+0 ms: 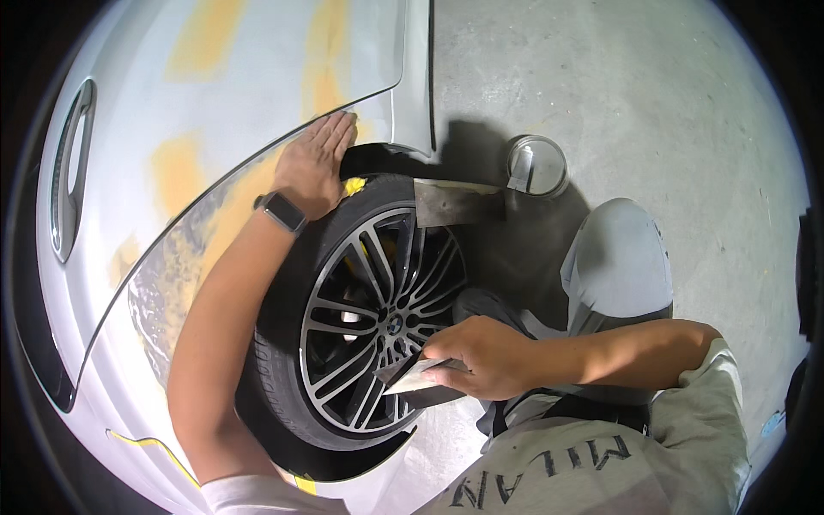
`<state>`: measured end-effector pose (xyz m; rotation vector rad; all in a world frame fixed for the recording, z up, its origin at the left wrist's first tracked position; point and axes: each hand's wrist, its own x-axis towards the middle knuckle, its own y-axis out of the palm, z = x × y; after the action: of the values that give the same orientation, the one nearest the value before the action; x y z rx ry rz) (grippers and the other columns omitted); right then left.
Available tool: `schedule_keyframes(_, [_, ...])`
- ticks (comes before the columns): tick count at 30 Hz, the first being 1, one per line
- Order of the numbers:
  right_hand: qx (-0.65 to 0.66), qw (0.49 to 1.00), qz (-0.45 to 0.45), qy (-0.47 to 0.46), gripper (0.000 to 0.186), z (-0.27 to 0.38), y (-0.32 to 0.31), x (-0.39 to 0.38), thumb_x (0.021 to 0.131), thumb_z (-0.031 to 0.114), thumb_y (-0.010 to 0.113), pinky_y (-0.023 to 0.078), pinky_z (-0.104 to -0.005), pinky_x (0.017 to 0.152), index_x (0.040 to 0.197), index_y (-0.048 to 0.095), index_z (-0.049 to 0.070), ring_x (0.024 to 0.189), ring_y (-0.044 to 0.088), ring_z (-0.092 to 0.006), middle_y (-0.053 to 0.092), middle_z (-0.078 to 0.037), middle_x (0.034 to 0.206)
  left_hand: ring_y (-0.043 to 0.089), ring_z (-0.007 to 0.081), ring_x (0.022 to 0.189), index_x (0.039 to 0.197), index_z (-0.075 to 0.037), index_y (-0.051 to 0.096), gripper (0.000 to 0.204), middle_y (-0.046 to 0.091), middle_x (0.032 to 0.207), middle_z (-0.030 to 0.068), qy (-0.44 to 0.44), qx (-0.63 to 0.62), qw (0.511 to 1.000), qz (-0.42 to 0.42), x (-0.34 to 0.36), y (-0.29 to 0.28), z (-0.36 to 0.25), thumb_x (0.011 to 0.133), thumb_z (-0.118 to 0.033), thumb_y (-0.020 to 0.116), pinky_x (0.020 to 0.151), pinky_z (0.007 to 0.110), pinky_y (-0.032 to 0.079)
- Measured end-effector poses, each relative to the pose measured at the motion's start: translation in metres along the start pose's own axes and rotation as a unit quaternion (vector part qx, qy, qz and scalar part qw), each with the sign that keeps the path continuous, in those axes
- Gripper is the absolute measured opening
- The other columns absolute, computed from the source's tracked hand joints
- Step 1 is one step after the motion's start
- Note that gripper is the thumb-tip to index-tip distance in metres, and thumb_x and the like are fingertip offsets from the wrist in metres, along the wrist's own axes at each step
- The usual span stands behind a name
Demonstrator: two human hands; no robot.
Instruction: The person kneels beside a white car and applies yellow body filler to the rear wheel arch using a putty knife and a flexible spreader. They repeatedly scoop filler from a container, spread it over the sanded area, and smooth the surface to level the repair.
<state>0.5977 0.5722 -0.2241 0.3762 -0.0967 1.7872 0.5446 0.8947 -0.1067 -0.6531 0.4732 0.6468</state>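
Nearest the camera, along the lower edge, is the person's own pale shirt with dark lettering, and two bare forearms reach out from its sleeves. In this head view, the left hand, a dark watch at its wrist, lies flat against the white car body just above the wheel arch, its fingers stretched out and close together, gripping nothing that shows. Under and beside it a yellow-ochre patch runs down the panel into a mottled grey area; more ochre patches mark the panel across the dark seam. A small bright yellow piece shows between that hand and the tyre. The right hand has its fingers curled tightly round a flat spreader, pale on one face and dark beside it, held in front of the multi-spoke wheel. A dark flat plate juts out at the tyre's upper edge. Near its outer end, a round tin with a flat blade in or across it sits on the grey floor, beyond a grey-clad knee.
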Motion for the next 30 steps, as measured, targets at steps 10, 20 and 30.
schedule_keyframes(10, [-0.049, 0.998, -0.005, 0.031, 0.031, 0.001, -0.007, 0.004, 0.101, 0.025, 0.069, 0.055, -0.0499, 0.079, 0.111, 0.072, -0.004, 0.086, 0.072, -0.043, 0.072, -0.024, 0.09, 0.022, 0.0214, 0.164, 0.166, -0.002, 0.034, 0.069, 0.028, 0.177, 0.0112, -0.003, 0.003, 1.0, -0.012, 0.029, 0.009, -0.002, 0.104, -0.031, 0.042, 0.136, 0.037, 0.013])
schedule_keyframes(20, [-0.021, 1.0, 0.003, -0.001, 0.022, 0.002, 0.013, 0.0, 0.099, 0.021, 0.071, 0.051, -0.047, 0.069, 0.1, 0.069, -0.002, 0.077, 0.068, -0.0389, 0.068, -0.018, 0.086, 0.021, 0.0242, 0.164, 0.166, 0.002, 0.029, 0.084, 0.025, 0.177, 0.013, -0.066, 0.008, 0.997, -0.044, -0.032, -0.005, -0.007, 0.097, -0.039, 0.055, 0.136, 0.037, 0.013])
schedule_keyframes(30, [-0.018, 1.0, -0.017, -0.014, 0.018, 0.004, -0.002, -0.011, 0.098, 0.018, 0.071, 0.05, -0.047, 0.07, 0.098, 0.066, 0.001, 0.079, 0.066, -0.0374, 0.066, -0.015, 0.088, 0.024, 0.0229, 0.164, 0.164, -0.002, 0.038, 0.079, 0.03, 0.176, 0.0093, 0.099, -0.141, 0.984, 0.032, 0.093, 0.028, -0.085, 0.101, -0.045, 0.056, 0.135, 0.036, 0.015])
